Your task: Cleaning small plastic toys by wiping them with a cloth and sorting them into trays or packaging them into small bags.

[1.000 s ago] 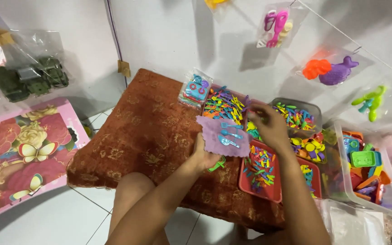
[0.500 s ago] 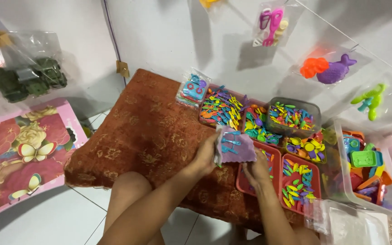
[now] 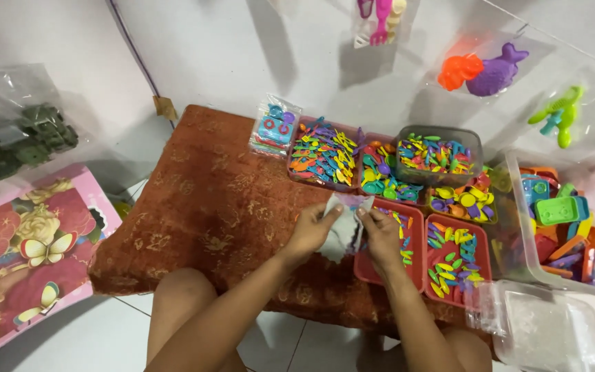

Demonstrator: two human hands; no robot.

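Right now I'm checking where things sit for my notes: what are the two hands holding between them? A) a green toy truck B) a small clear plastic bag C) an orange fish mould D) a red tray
B: the left hand and right hand both pinch the top of a small clear plastic bag, above the orange patterned cloth beside the red trays.

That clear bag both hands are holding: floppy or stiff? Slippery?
Likely floppy: the bag sags and creases between the left hand and right hand. Probably light, since only fingertips pinch its top edge. The glossy film may be slippery. Its contents cannot be made out.
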